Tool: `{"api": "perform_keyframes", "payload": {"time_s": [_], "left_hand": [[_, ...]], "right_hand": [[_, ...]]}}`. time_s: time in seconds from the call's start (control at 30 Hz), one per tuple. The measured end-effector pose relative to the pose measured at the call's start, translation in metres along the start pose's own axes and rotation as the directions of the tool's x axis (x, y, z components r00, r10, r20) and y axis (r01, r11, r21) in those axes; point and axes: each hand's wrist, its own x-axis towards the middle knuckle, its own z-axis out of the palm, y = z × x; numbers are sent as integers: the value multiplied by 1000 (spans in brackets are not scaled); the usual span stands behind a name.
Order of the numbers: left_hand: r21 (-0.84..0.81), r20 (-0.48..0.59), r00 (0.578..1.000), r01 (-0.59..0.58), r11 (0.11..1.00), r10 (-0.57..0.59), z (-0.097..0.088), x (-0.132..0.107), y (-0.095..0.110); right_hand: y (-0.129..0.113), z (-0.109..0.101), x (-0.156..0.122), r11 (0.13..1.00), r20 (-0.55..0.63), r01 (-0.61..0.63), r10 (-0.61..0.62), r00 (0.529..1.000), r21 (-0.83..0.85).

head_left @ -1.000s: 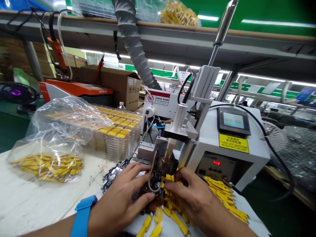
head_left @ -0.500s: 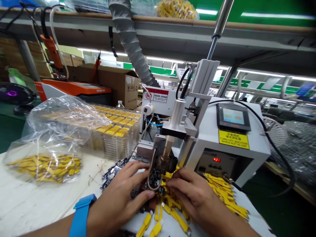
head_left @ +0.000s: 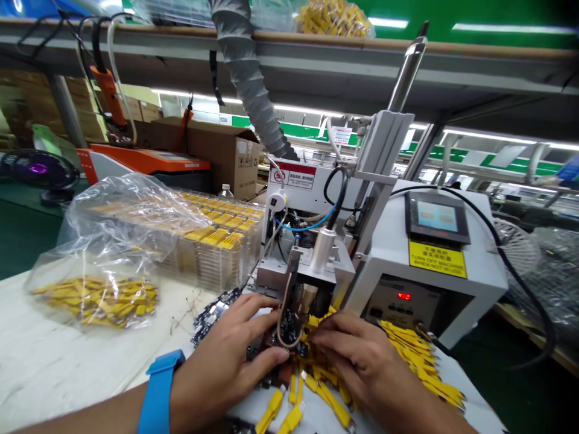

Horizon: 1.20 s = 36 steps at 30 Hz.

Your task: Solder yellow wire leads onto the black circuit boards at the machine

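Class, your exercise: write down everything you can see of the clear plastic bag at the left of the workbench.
The clear plastic bag is thin, glossy and crumpled, with bright reflections along its creases. Its upper part stands loosely puffed and leans against a stack of clear trays, while its lower part rests on the white workbench. Inside, a loose heap of yellow strip-shaped parts lies at the bottom, seen through the film. The bag's opening cannot be made out.

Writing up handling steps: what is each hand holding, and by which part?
The left hand appears to grip a small black circuit board by its edges; the right hand is near yellow cables, but its hold cannot be told.
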Motion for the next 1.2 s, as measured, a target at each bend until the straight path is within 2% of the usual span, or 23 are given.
{"api": "perform_keyframes", "payload": {"time_s": [0.23,0.63,0.83,1.2], "left_hand": [[-8,-9,1000,-11,1000,11,0,0,0],[-25,40,999,19,1000,-18,0,3,2],[-9,11,1000,10,1000,-10,1,0,0],[10,12,1000,4,1000,-4,0,1,1]], "right_hand": [[-1,-2,1,1000,9,7,-7,1000,0],[-3,0,1,1000,-36,16,-16,999,-10],[-2,0,1,999,-48,41,-42,998,-23],[-4,-2,0,1000,-40,15,-16,999,-24]]}}
